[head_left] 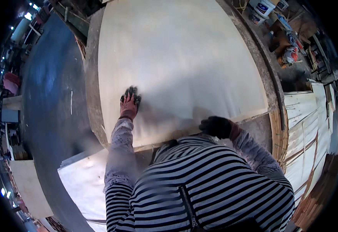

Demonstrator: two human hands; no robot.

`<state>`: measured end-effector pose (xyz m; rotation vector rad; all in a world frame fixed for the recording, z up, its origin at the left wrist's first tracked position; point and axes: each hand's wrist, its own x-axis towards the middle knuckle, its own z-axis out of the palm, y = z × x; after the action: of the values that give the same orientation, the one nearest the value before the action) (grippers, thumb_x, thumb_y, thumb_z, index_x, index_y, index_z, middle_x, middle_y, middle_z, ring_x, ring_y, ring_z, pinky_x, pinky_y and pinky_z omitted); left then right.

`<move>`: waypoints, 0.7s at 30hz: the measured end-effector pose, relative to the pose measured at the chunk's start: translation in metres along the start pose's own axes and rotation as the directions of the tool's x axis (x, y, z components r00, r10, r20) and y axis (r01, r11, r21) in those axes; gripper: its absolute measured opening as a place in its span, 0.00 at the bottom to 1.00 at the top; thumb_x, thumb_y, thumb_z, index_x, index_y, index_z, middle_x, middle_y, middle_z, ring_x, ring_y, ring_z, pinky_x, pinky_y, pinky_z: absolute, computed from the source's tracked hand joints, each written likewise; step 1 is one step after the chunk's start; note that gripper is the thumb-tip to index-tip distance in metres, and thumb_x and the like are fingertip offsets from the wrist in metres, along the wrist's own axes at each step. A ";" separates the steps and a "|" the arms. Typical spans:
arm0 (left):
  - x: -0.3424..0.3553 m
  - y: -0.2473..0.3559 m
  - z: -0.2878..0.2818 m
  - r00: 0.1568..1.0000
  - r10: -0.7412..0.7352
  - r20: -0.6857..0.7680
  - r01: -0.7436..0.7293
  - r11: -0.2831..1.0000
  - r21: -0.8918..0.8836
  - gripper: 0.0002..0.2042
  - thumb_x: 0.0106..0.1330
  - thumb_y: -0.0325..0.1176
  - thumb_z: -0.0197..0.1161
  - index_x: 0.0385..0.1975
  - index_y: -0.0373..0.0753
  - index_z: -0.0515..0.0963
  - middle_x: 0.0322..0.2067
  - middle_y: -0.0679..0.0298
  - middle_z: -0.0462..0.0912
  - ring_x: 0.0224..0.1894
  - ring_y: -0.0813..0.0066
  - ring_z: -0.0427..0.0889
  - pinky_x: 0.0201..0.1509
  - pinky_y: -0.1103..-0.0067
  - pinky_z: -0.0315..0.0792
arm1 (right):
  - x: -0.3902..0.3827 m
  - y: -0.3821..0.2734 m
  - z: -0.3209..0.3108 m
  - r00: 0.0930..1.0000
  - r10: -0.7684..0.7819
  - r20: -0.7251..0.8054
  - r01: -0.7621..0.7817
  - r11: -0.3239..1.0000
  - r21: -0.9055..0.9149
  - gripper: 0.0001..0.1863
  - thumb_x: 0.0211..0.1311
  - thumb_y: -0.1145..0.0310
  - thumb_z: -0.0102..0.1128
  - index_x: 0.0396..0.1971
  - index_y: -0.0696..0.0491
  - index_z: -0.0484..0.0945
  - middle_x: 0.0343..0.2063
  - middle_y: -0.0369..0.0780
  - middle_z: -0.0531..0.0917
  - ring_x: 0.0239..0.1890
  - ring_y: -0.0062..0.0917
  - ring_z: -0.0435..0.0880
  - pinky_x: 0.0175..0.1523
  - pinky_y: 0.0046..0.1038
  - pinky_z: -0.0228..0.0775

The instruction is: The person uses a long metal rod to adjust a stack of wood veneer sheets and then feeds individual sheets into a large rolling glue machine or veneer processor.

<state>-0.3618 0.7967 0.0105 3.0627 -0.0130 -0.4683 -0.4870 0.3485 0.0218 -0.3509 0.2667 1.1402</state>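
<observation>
A wide, pale sheet that looks like wood veneer lies before me on a worn, flat surface. Flat on its left part, near the left edge, rests my left hand, open, in a reddish glove with dark fingertips. My right hand, in a dark glove, is at the sheet's near edge, right of the middle. Its fingers point left and look bent, but they merge into one dark shape. Whether they grip the edge cannot be made out.
Stacked pale sheets with torn edges stand at the right. Another pale sheet lies low at the left, beside a long dark surface. White buckets and clutter fill the far right. A dark rail borders the sheet's right side.
</observation>
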 end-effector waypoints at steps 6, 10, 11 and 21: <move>0.089 -0.018 -0.057 0.973 0.138 -0.183 -0.129 0.990 0.056 0.30 0.61 0.47 0.49 0.63 0.48 0.53 0.64 0.59 0.51 0.66 0.59 0.48 0.68 0.66 0.41 | -0.003 0.025 0.005 0.968 -0.154 -0.196 0.192 0.963 0.192 0.25 0.66 0.56 0.36 0.51 0.61 0.69 0.51 0.48 0.72 0.55 0.37 0.69 0.63 0.36 0.54; 0.166 -0.029 -0.099 0.964 0.140 -0.225 -0.113 0.985 0.129 0.31 0.63 0.53 0.45 0.64 0.48 0.50 0.65 0.58 0.48 0.67 0.59 0.44 0.67 0.64 0.40 | 0.001 0.025 0.037 0.917 -0.137 -0.376 0.202 0.969 0.140 0.21 0.61 0.52 0.47 0.34 0.56 0.77 0.24 0.41 0.79 0.28 0.29 0.77 0.39 0.29 0.70; 0.186 -0.035 -0.108 0.958 0.114 -0.261 -0.099 0.993 0.071 0.32 0.62 0.53 0.46 0.64 0.48 0.50 0.65 0.58 0.47 0.67 0.59 0.42 0.67 0.64 0.38 | 0.003 0.024 0.038 0.935 -0.127 -0.332 0.193 0.966 0.172 0.21 0.60 0.51 0.49 0.35 0.55 0.77 0.22 0.40 0.78 0.25 0.27 0.75 0.33 0.26 0.69; 0.198 -0.073 -0.079 0.941 0.293 -0.170 -0.291 0.956 0.035 0.32 0.62 0.49 0.47 0.63 0.37 0.52 0.65 0.54 0.47 0.66 0.54 0.44 0.68 0.66 0.41 | 0.056 0.000 -0.046 0.491 -0.755 -0.435 0.316 0.620 -0.719 0.14 0.61 0.55 0.51 0.36 0.51 0.73 0.17 0.39 0.72 0.21 0.28 0.72 0.27 0.27 0.65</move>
<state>-0.1492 0.8696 0.0238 3.0230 -0.4577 -0.1822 -0.4663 0.3768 -0.0419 -1.3450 0.4547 0.3053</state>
